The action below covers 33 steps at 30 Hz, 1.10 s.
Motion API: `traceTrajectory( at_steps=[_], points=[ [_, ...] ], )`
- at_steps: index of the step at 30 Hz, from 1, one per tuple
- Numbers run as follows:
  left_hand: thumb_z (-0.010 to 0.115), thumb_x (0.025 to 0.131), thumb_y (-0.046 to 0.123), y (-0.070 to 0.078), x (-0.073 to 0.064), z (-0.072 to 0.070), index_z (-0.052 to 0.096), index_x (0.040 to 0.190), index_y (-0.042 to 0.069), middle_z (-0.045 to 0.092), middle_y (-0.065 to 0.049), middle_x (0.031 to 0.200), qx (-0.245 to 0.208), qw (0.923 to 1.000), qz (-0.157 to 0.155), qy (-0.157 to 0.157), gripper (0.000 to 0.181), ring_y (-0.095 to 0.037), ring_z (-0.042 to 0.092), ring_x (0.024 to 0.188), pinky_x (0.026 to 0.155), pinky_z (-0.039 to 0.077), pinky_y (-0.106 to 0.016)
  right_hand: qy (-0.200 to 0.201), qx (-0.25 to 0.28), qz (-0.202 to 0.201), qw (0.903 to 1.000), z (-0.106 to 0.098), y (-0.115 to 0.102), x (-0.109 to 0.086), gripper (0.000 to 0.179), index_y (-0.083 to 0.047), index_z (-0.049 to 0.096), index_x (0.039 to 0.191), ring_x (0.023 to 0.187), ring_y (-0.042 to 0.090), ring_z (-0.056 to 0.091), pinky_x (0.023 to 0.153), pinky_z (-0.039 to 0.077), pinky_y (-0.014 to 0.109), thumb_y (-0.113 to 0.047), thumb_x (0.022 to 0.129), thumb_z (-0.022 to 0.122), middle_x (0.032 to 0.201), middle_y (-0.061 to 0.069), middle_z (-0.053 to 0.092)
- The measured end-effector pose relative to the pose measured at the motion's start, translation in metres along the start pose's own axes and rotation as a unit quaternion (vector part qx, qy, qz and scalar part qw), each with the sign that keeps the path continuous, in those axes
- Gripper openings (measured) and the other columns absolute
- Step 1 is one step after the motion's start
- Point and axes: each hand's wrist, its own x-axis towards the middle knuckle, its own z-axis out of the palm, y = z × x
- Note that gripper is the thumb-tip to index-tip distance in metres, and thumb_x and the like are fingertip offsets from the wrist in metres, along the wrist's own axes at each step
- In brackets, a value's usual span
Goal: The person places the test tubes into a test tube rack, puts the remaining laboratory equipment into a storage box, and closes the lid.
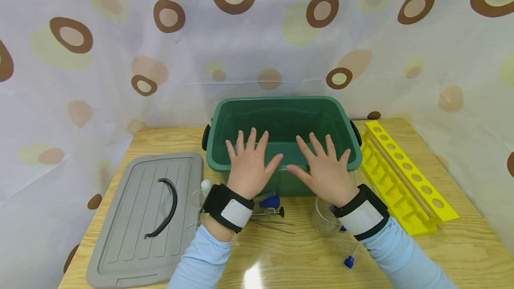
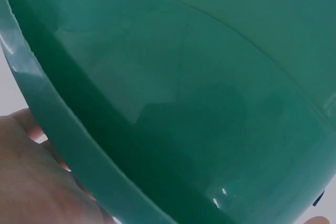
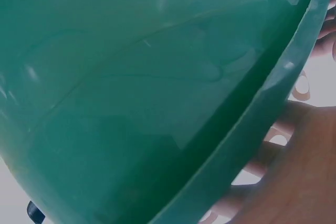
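Observation:
A green plastic bin (image 1: 277, 117) with black side handles stands at the back of the table, with its top uncovered. Over its front rim is my left hand (image 1: 250, 166), fingers spread and straight, holding nothing. My right hand (image 1: 327, 175) is spread the same way over the front right part of the rim, also with nothing in it. Each wrist view is mostly filled by the bin's green front wall and rim, with part of the left hand (image 2: 37, 177) and of the right hand (image 3: 299, 166) beyond the rim.
To the left lies a grey lid (image 1: 136, 217) with a black handle. A yellow test tube rack (image 1: 401, 177) is at the right. In front of the bin are a glass beaker (image 1: 321, 222), a blue rubber bulb (image 1: 270, 202), thin metal rods (image 1: 277, 227) and a blue cap (image 1: 349, 262).

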Motion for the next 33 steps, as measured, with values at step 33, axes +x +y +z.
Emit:
traceTrajectory(
  at_steps=[33],
  points=[
    [0.056, 0.092, 0.039, -0.008, -0.013, 0.009, 0.055, 0.127, 0.010, 0.050, -0.015, 0.134, -0.034, 0.9965, 0.010, 0.076, 0.045, -0.035, 0.041, 0.127, 0.107, 0.021, -0.061, -0.035, 0.002, 0.205, 0.9782, -0.010, 0.203, -0.037, 0.083, 0.024, 0.030, 0.129, 0.100, 0.058, 0.042, 0.084, 0.038, 0.064, -0.042, 0.087, 0.059, 0.117, 0.048, 0.039]
  ],
)
